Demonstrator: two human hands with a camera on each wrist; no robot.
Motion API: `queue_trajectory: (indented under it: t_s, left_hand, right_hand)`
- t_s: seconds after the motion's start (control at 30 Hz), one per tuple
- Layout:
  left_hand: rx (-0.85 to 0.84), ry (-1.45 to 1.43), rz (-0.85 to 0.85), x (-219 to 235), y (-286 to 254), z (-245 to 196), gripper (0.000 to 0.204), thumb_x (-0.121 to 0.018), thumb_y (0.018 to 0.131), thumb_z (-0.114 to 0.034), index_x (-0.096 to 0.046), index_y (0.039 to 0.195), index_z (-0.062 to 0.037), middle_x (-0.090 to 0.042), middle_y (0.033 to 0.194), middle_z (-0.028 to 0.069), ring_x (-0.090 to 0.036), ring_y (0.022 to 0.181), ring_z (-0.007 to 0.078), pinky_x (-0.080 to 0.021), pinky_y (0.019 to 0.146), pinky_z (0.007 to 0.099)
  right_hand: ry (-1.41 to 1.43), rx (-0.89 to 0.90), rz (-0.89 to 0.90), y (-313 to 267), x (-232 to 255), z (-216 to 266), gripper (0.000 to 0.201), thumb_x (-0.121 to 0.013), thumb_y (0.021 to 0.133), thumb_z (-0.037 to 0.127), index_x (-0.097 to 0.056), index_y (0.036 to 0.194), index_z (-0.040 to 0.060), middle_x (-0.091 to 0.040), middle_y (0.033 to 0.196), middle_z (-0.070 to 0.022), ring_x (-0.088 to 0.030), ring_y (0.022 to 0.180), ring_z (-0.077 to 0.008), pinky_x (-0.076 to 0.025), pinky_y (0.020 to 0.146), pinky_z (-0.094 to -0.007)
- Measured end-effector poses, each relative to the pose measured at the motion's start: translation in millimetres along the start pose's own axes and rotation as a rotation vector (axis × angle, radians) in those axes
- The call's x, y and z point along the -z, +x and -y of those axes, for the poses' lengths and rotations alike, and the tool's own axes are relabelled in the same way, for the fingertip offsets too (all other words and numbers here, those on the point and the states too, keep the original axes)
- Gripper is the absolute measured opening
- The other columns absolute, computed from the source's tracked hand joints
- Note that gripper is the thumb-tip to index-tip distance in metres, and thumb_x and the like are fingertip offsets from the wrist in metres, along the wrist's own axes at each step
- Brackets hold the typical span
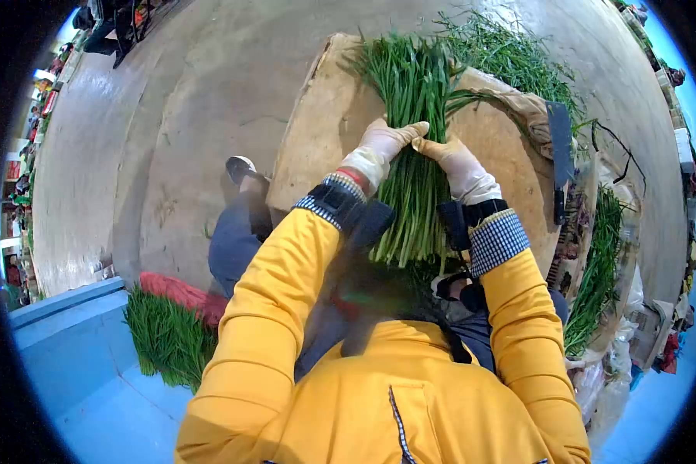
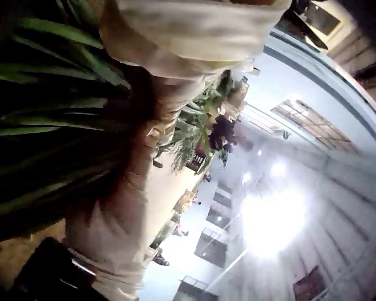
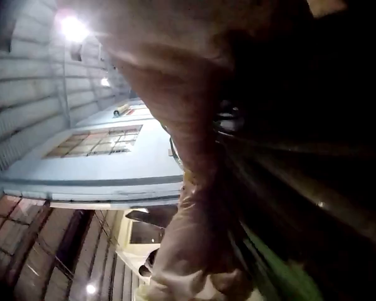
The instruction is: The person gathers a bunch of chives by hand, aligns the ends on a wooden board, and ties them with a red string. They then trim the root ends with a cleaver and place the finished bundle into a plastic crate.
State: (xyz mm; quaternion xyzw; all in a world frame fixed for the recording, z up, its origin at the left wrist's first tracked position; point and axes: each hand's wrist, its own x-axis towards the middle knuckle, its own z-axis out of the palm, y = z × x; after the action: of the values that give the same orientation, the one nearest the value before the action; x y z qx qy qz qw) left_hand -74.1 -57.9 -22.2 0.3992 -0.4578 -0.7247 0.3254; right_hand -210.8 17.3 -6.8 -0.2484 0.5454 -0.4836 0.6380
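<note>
1. Here, in the head view, we count two gloved hands, left hand [image 1: 385, 148] and right hand [image 1: 464, 170], both curled round one green bunch [image 1: 417, 85] over one wooden board [image 1: 309, 139]; one cleaver [image 1: 561, 147] shows only here.
2. At the left wrist, we see the bunch's leaves [image 2: 56, 72] beside overhead glare [image 2: 272, 219].
3. At the right wrist, we find one barred window [image 3: 100, 145]; fingertips are too dark to tell.

Greens bunch [image 1: 416, 182] over board [image 1: 317, 139], between left hand [image 1: 383, 147] and right hand [image 1: 462, 168]; cleaver [image 1: 560, 147] at board's right edge.
</note>
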Motion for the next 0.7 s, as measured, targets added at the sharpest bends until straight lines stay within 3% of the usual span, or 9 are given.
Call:
queue_trajectory:
  t_s: [0.07, 0.1, 0.23, 0.27, 0.37, 0.53, 0.57, 0.67, 0.7]
  left_hand:
    - [0.475, -0.004, -0.075, -6.5, -21.7, -30.1, 0.049, -0.077, 0.077, -0.02, -0.057, 0.116, 0.0019, -0.066, 0.102, 0.009, -0.063, 0.084, 0.0201, -0.052, 0.075, 0.0352]
    - [0.469, 0.001, -0.076, -6.0, -26.4, -29.7, 0.049, -0.077, 0.077, -0.02, -0.057, 0.116, 0.0019, -0.066, 0.102, 0.009, -0.063, 0.084, 0.0201, -0.052, 0.075, 0.0352]
    - [0.097, -0.351, 0.177, -25.1, -63.8, -68.2, 0.038, -0.075, 0.077, -0.009, -0.06, 0.111, -0.001, -0.067, 0.097, 0.0069, -0.064, 0.079, 0.0148, -0.053, 0.07, 0.0287]
    - [-0.16, -0.172, 0.263, -26.0, -60.9, -79.2, 0.039, -0.074, 0.077, -0.006, -0.06, 0.113, -0.0015, -0.067, 0.099, 0.0068, -0.064, 0.083, 0.0143, -0.054, 0.073, 0.0283]
    - [-0.46, -0.211, 0.416, -52.2, -83.1, -141.7, 0.044, -0.077, 0.074, -0.006, -0.058, 0.113, 0.0003, -0.066, 0.102, 0.0073, -0.064, 0.088, 0.0151, -0.053, 0.078, 0.0283]
    - [-0.631, 0.087, 0.408, -65.4, -89.2, -183.5, 0.047, -0.078, 0.073, -0.007, -0.059, 0.115, -0.002, -0.066, 0.107, 0.0065, -0.063, 0.093, 0.0157, -0.051, 0.084, 0.0298]
    - [-0.647, 0.171, 0.419, -66.1, -91.0, -187.4, 0.056, -0.082, 0.069, -0.009, -0.055, 0.117, 0.0006, -0.065, 0.107, 0.0082, -0.063, 0.093, 0.0164, -0.052, 0.083, 0.029]
    - [-0.669, 0.345, 0.407, -51.3, -79.9, -154.5, 0.071, -0.084, 0.067, -0.013, -0.047, 0.125, -0.0006, -0.058, 0.12, 0.0094, -0.056, 0.108, 0.0171, -0.048, 0.093, 0.0314]
    - [-0.711, 0.492, 0.382, -45.4, -75.8, -141.1, 0.074, -0.084, 0.067, -0.012, -0.044, 0.128, -0.0014, -0.055, 0.124, 0.0094, -0.054, 0.112, 0.0172, -0.046, 0.095, 0.032]
  right_hand:
    - [0.13, -0.122, 0.035, -6.9, -2.8, -1.7, 0.045, -0.076, 0.075, 0.011, -0.056, 0.113, 0.0036, -0.065, 0.096, -0.0056, -0.061, 0.084, -0.0171, -0.05, 0.075, -0.0311]
    - [0.132, -0.115, 0.039, -11.3, -5.4, -3.1, 0.045, -0.076, 0.075, 0.011, -0.056, 0.113, 0.0036, -0.065, 0.096, -0.0056, -0.061, 0.084, -0.0171, -0.05, 0.075, -0.0311]
    - [0.066, 0.218, 0.104, -62.0, -27.5, 38.7, 0.055, -0.078, 0.072, 0.009, -0.053, 0.121, 0.0038, -0.063, 0.102, -0.0037, -0.059, 0.092, -0.016, -0.048, 0.083, -0.0308]
    - [-0.034, 0.385, 0.125, -76.4, -32.0, 58.1, 0.041, -0.074, 0.076, 0.012, -0.057, 0.113, 0.0036, -0.063, 0.098, -0.0027, -0.059, 0.089, -0.0137, -0.048, 0.081, -0.0292]
    - [-0.255, 0.709, 0.161, -113.1, -42.5, 113.8, 0.022, -0.068, 0.084, 0.015, -0.062, 0.101, 0.0023, -0.063, 0.097, -0.001, -0.058, 0.087, -0.0105, -0.048, 0.079, -0.0271]
    - [-0.222, 0.983, 0.206, -131.4, -39.9, 147.1, 0.036, -0.069, 0.084, 0.011, -0.055, 0.117, 0.0058, -0.064, 0.099, -0.0011, -0.059, 0.089, -0.0117, -0.049, 0.08, -0.0261]
    - [-0.22, 0.991, 0.204, -131.2, -38.8, 145.6, 0.036, -0.069, 0.084, 0.011, -0.055, 0.117, 0.0058, -0.064, 0.099, -0.0011, -0.059, 0.089, -0.0117, -0.049, 0.08, -0.0261]
    - [0.387, 0.467, 0.273, -114.3, -32.7, 125.0, 0.047, -0.073, 0.077, 0.003, -0.054, 0.119, 0.0064, -0.062, 0.105, 0.0004, -0.058, 0.085, -0.0124, -0.052, 0.073, -0.0268]
    - [0.726, 0.206, 0.571, -112.0, -21.1, 116.6, 0.054, -0.077, 0.069, -0.002, -0.056, 0.119, 0.0062, -0.063, 0.107, 0.0002, -0.058, 0.09, -0.0127, -0.052, 0.074, -0.0267]
